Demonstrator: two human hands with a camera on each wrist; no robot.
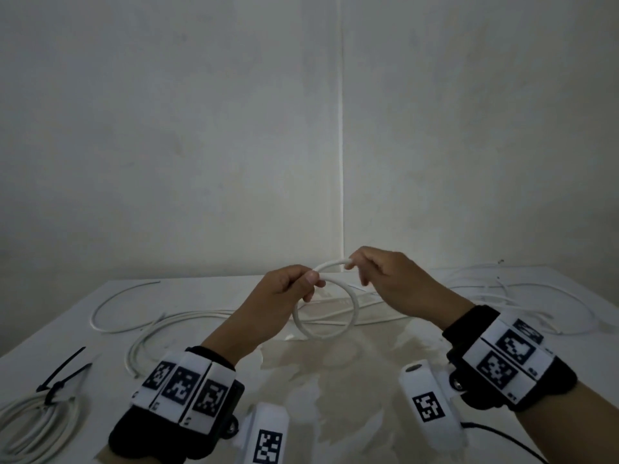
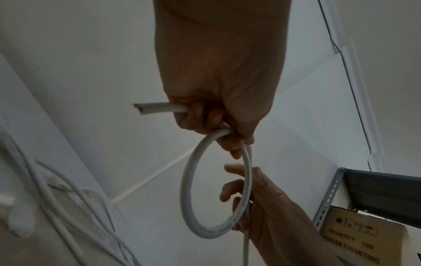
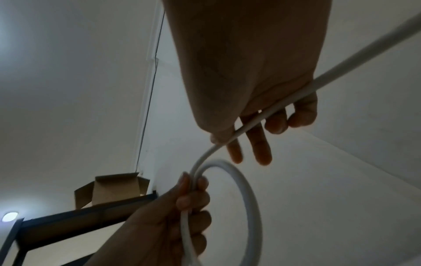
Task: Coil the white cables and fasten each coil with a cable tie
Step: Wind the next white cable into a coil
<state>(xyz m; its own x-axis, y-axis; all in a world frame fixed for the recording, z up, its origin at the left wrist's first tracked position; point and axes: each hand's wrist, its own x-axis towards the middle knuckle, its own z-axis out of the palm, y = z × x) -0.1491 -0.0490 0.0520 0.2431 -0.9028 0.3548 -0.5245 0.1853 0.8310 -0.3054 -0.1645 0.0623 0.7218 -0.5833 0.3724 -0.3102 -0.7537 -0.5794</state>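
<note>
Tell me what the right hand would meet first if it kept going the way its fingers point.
Probably the left hand: the right hand points leftward along the cable loop toward it. Depth between them is unclear.

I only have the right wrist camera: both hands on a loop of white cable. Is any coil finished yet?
Observer: Yes. The head view shows one coil at the near left of the table, with a black cable tie round it.
Operator: Where is this cable's end?
Observer: In the left wrist view the left hand grips the cable, and its cut end sticks out past the fingers.
Operator: Any more to coil?
Observer: Yes, loose cables lie behind the hands.
</note>
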